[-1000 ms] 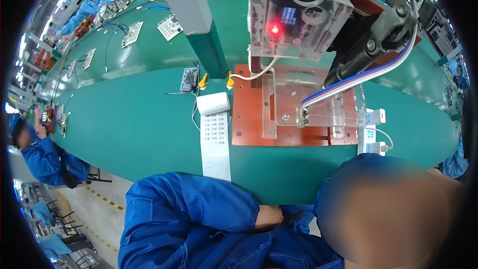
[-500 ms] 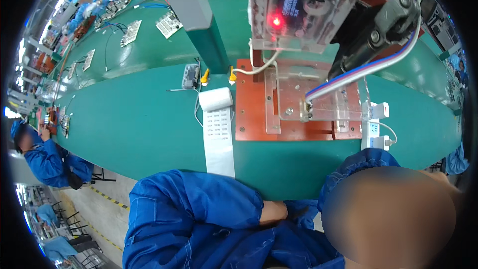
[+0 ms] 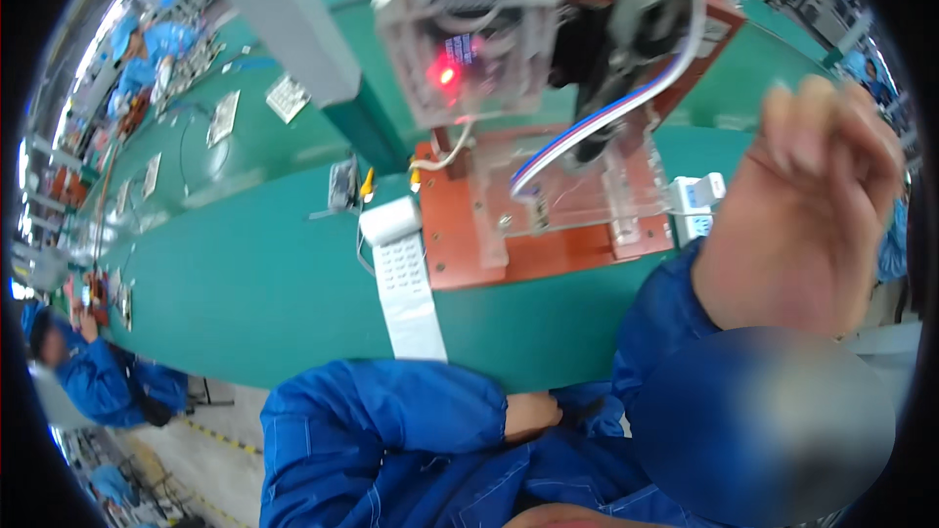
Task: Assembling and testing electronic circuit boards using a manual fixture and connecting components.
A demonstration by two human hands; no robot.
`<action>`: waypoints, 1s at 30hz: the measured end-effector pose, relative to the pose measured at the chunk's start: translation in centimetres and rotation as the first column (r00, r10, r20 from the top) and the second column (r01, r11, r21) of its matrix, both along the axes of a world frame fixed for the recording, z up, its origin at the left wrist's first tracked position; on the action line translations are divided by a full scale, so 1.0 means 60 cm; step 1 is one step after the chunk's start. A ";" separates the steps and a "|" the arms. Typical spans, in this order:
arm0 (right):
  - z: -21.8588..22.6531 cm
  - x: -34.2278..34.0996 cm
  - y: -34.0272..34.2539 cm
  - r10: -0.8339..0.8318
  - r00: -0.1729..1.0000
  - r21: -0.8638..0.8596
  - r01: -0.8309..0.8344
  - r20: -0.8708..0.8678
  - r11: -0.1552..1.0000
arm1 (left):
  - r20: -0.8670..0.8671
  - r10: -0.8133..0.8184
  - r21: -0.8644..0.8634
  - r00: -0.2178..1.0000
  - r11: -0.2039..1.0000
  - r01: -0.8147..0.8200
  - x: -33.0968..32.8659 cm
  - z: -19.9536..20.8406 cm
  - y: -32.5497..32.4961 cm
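Raised at the right of the bench is my right hand [image 3: 802,205], palm side showing. Its fingers are loosely bent, slightly smeared by motion, with nothing visible in them. The nearest thing to it is a white power strip [image 3: 693,207]. My left hand [image 3: 531,414] lies low against my body below the bench edge; only skin by the cuff shows, and its fingers are hidden. Ahead stands a fixture with a red-brown base plate [image 3: 558,252], a clear plastic jig [image 3: 499,181] and a clear box [image 3: 416,49] with a glowing red light. Neither hand touches it.
A roll of white labels [image 3: 389,222] trails its strip to the front edge. A small grey device [image 3: 343,184] sits by a grey-green post [image 3: 293,29]. Circuit boards [image 3: 223,117] lie at the far left. Another person [image 3: 108,367] in blue sits at left.
My right hand has come up into view at the right, with its sleeve. The view has shifted and tilted, so the fixture now appears farther left. My left arm keeps its place.
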State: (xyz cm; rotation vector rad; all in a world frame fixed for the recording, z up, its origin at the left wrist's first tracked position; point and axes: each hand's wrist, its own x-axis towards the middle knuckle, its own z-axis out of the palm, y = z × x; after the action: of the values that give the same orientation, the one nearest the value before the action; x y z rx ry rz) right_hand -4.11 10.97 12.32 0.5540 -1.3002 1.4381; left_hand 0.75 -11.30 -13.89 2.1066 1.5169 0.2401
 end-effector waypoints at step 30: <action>-0.065 -0.110 -0.037 -0.488 0.864 0.318 0.432 0.123 0.844 | -0.153 -0.053 -0.007 0.987 0.999 0.052 -0.017 -0.010 0.009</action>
State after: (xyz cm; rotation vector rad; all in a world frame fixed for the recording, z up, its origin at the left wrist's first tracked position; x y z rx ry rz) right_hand -10.70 8.78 8.45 0.2482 -1.6805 0.9256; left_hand -0.26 -10.76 -14.51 2.2028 1.5434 0.0579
